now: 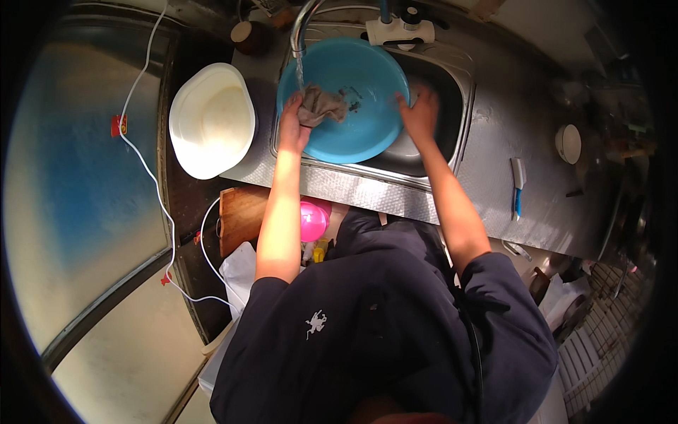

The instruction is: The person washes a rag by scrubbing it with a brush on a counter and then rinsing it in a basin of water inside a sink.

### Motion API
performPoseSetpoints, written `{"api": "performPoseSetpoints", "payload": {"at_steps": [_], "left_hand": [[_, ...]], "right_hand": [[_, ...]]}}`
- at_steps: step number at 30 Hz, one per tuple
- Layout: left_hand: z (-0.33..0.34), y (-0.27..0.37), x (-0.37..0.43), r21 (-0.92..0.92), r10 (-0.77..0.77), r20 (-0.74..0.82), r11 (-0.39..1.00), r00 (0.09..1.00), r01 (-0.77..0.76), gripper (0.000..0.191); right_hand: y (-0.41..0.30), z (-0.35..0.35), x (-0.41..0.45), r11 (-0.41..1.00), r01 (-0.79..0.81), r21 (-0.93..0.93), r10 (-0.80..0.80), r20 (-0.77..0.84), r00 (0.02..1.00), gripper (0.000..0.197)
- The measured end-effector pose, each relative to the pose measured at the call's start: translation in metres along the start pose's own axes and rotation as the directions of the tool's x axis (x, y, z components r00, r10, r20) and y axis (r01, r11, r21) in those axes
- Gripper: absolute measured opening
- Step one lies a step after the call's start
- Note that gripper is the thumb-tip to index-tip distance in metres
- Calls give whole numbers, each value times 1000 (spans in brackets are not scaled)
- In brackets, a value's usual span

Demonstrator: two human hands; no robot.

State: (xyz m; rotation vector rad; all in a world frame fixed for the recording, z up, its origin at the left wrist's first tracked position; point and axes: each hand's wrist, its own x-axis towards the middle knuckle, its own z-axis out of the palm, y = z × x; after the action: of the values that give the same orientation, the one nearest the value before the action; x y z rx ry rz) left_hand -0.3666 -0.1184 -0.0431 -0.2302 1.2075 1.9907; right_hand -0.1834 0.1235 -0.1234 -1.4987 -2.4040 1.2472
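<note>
A light blue plastic basin (pixel 365 132) rests over the left part of a stainless steel sink (pixel 450 106). My left hand (pixel 294 123) grips a wet, greyish-brown cloth (pixel 320 106) inside the basin's left side. Water runs from the chrome faucet (pixel 299 45) down at the cloth beside my fingers. My right hand (pixel 421 114), slightly blurred, is at the basin's right rim with thumb and fingers apart; whether it touches the rim I cannot tell. Dark marks or a printed pattern show on the basin's bottom, right of the cloth.
A white plastic basin (pixel 212 122) stands left of the sink. On the steel counter (pixel 492 196) to the right lie a blue-and-white knife or brush (pixel 518 183) and a small white bowl (pixel 568 144). A white water heater tap (pixel 400 33) is behind the basin. A wooden board (pixel 241 212) leans below the counter.
</note>
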Motion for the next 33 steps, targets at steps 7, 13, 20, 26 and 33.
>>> {"api": "performPoseSetpoints", "payload": {"at_steps": [7,13,20,26,33], "left_hand": [[5,4,-4,-139,79,123,988,989,-62,38],[-4,19,-17,181,158,-211,976,965,-120,52],[-40,20,-11,439,190,-147,892,971,-108,55],[-43,19,-25,362,169,-214,929,962,-83,38],[-35,23,-17,-132,151,-106,977,983,-164,33]], "right_hand": [[-145,34,-62,813,-200,547,-147,525,839,66],[-138,34,-40,669,-195,718,-222,444,868,56],[-140,24,-38,512,-348,786,-256,526,811,45],[-155,16,-42,485,-302,821,-374,507,776,51],[-182,27,-39,737,-146,660,-217,436,873,48]]}}
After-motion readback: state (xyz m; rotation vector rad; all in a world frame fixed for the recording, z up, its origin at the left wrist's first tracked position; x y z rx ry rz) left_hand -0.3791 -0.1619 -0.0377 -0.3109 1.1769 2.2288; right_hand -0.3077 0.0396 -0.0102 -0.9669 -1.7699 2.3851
